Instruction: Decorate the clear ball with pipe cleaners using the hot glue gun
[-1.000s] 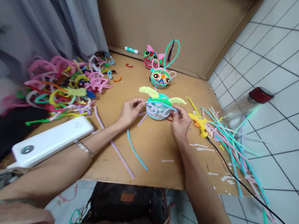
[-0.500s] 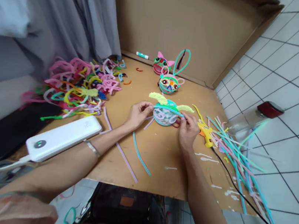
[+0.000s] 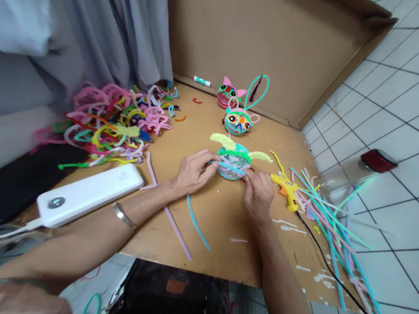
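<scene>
- Blue strip [image 3: 231, 168] has dropped from the green band [image 3: 235, 154] to lower across the front of the yellow-eared ball [image 3: 237, 162]; its placing looks unsettled.
- Your left hand [image 3: 194, 172] and right hand [image 3: 259, 192] pinch opposite ends, fingers nearly closed.
- Just behind it, the yellow-eared ball rests on the counter [image 3: 233, 260]; you can't tell whether they touch.
- Farther back sits a decorated ball [image 3: 238, 124].

Straight blue pipe cleaner [image 3: 231, 168] before decorated ball [image 3: 234, 159]
</scene>
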`<state>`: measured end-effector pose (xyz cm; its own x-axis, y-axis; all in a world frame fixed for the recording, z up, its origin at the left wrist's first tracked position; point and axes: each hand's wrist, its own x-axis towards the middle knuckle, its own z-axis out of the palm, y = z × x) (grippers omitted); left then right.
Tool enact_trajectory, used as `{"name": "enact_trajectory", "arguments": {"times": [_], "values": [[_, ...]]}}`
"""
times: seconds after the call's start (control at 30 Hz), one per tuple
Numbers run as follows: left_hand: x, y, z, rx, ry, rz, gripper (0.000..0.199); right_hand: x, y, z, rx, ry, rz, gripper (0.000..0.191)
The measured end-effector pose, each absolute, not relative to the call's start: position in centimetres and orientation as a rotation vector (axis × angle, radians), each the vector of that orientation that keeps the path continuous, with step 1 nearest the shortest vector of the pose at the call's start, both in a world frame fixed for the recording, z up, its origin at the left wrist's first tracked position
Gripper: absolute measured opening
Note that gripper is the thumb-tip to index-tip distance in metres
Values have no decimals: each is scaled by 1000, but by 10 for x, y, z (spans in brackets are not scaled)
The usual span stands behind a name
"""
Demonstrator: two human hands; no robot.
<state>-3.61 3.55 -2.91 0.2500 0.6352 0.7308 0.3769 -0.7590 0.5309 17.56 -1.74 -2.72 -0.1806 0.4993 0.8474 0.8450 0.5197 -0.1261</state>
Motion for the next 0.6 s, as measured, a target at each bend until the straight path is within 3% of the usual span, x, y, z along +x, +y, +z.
{"name": "enact_trajectory", "arguments": {"times": [0.23,0.6], "values": [[-31,30,-29,2501,786,1524,27,175,-19,-30,-1132,-1869,-436,24],[-35,28,-21,2156,929,1378,32,186,-20,-18,-1265,-1561,-392,26]]}}
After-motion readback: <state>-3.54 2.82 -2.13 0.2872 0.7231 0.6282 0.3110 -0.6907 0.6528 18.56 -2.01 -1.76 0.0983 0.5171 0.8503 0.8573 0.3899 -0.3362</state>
